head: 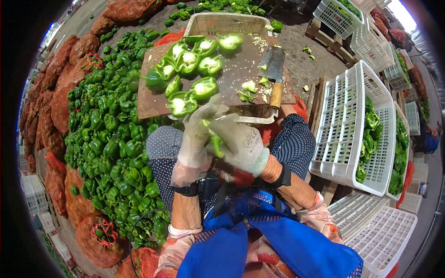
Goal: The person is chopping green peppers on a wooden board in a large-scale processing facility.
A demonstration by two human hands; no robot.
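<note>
Both my hands wear pale gloves and meet above my lap, just below the cutting board's near edge. A green bell pepper piece [216, 143] is held between my left hand [198, 135] and my right hand [241, 142]; the fingers are partly blurred. On the brown cutting board [236, 80] lie several halved green bell peppers [187, 62], cut faces mostly up, showing pale seed cores. A cleaver [274, 66] rests at the board's right, its wooden handle towards me. Removed pepper cores [249, 87] and scattered seeds lie left of it.
The board rests on a plastic crate [226, 21]. A large heap of whole green bell peppers [114, 139] spreads at the left, with filled red mesh sacks [66, 93] beyond. White crates [339, 121] stand at the right, some holding peppers; wooden pallets [326, 40] lie beneath.
</note>
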